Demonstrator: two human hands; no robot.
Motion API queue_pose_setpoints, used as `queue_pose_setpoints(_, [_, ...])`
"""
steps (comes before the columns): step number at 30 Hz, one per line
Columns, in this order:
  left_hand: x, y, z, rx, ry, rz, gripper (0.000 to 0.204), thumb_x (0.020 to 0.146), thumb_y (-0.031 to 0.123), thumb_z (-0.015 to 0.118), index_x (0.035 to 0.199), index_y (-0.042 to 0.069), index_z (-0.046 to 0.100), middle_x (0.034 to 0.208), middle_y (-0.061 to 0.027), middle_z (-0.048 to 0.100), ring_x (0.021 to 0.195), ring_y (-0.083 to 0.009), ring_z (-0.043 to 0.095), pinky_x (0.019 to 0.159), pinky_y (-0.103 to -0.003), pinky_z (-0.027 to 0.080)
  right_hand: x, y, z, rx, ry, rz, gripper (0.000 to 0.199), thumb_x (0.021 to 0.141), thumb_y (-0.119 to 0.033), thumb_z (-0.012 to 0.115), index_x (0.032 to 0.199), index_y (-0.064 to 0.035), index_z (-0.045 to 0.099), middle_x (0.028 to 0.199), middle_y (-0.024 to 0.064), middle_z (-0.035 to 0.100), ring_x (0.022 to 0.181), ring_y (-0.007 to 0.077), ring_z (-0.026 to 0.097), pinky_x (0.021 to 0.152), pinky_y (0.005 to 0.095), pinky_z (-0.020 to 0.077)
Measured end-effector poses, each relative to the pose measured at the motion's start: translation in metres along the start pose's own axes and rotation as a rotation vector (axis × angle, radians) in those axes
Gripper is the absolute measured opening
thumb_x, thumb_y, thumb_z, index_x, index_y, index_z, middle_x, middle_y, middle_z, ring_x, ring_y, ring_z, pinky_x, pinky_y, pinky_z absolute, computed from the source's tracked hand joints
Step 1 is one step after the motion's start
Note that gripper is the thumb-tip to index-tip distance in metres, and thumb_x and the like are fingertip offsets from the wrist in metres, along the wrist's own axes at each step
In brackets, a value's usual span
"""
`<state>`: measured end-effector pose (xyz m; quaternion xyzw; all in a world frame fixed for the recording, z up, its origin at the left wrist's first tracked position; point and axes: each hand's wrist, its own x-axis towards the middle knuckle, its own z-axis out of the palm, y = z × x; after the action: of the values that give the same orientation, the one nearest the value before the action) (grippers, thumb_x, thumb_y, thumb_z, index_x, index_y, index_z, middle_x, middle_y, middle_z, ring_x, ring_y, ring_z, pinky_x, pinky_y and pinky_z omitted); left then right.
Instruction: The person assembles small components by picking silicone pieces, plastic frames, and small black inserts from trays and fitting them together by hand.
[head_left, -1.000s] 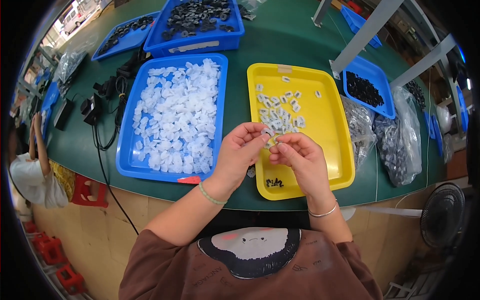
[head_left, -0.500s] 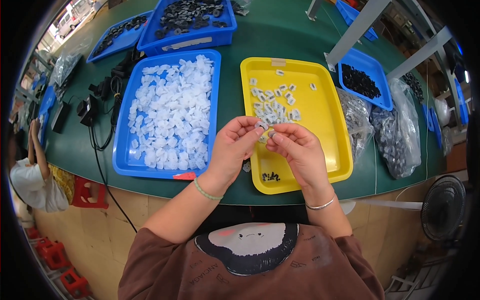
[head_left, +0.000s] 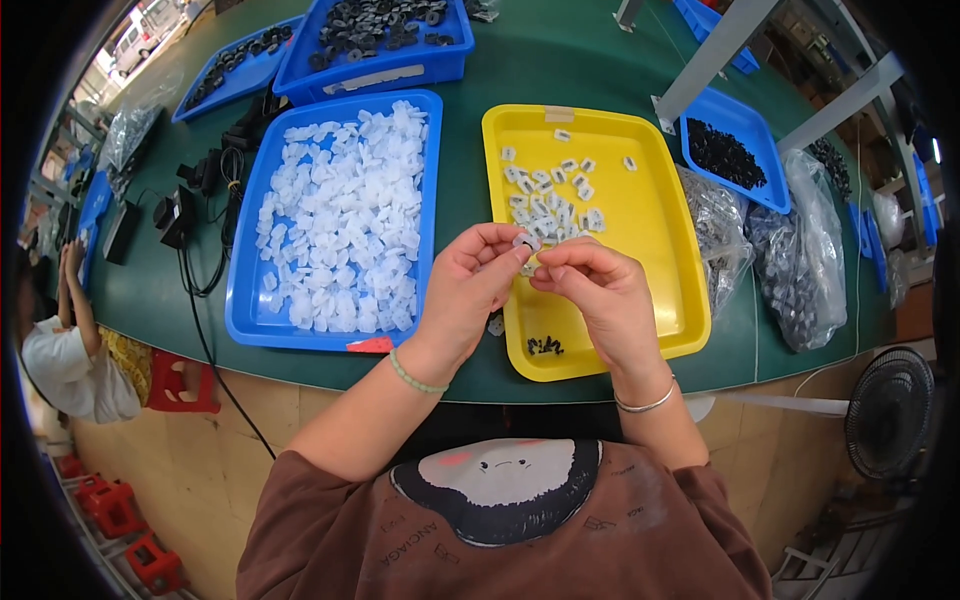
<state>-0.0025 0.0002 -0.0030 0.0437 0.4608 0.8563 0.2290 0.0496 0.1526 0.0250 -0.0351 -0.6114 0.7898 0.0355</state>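
Between thumb and forefinger, my left hand [head_left: 478,268] pinches a small translucent white plastic piece [head_left: 526,241] with a dark middle. My right hand [head_left: 597,283] is closed in a pinch right beside it, and whatever its fingertips hold is too small to make out. Both hands are over the left side of a yellow tray [head_left: 670,250]. Beyond the fingers, several white pieces with dark centres [head_left: 545,212] lie loose in that tray. A little pile of tiny black parts [head_left: 545,346] sits in its near left corner.
A blue tray [head_left: 236,290] full of translucent white pieces stands to the left. Blue bins [head_left: 390,75] of black rings are behind it. At right are a blue tray of black parts [head_left: 725,155], plastic bags [head_left: 800,260] and grey metal posts [head_left: 715,65]. A person sits far left.
My right fingertips have come closer to the white piece in my left hand. The grey bit seen at my right fingertips is no longer visible. The view has shifted slightly.
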Motion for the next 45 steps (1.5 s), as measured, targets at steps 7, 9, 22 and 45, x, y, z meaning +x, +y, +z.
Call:
queue_pose_setpoints(7, [-0.001,0.001,0.001,0.002,-0.006,-0.004,0.014,0.089,0.007,0.063,0.102,0.003,0.059,0.080,0.0022,0.060,0.057,0.0000,0.043,0.048,-0.016,0.031,-0.001,-0.005,-0.006,-0.022,-0.019,0.090,0.014,0.088,0.001,0.060,0.102,0.0037,0.063,0.090,0.0067,0.065,0.086,0.0135,0.065,0.080,0.0248,0.0527])
queue_pose_setpoints(9, [-0.001,0.002,0.001,0.016,0.004,-0.002,0.015,0.088,0.007,0.063,0.102,0.003,0.059,0.080,0.0023,0.059,0.058,-0.0001,0.044,0.048,-0.016,0.031,-0.002,-0.003,-0.005,-0.020,-0.033,0.106,0.014,0.088,0.000,0.061,0.101,0.0035,0.063,0.091,0.0065,0.065,0.087,0.0118,0.064,0.080,0.0235,0.0516])
queue_pose_setpoints(22, [-0.003,0.002,0.000,0.053,-0.033,-0.004,0.017,0.088,0.008,0.064,0.103,0.003,0.060,0.087,0.0000,0.064,0.065,0.0003,0.049,0.051,-0.015,0.034,0.003,-0.001,0.005,0.010,0.081,0.018,0.015,0.086,0.003,0.063,0.095,0.0001,0.052,0.089,0.0049,0.061,0.082,0.0104,0.062,0.077,0.0221,0.0514])
queue_pose_setpoints(45, [-0.004,0.001,0.000,0.041,-0.031,-0.042,0.019,0.092,0.014,0.062,0.106,0.002,0.066,0.067,0.0070,0.052,0.054,-0.0006,0.037,0.048,-0.017,0.029,0.013,-0.006,-0.001,-0.004,0.087,0.105,0.017,0.084,0.000,0.067,0.095,0.0019,0.056,0.084,0.0069,0.063,0.077,0.0130,0.064,0.073,0.0234,0.0532])
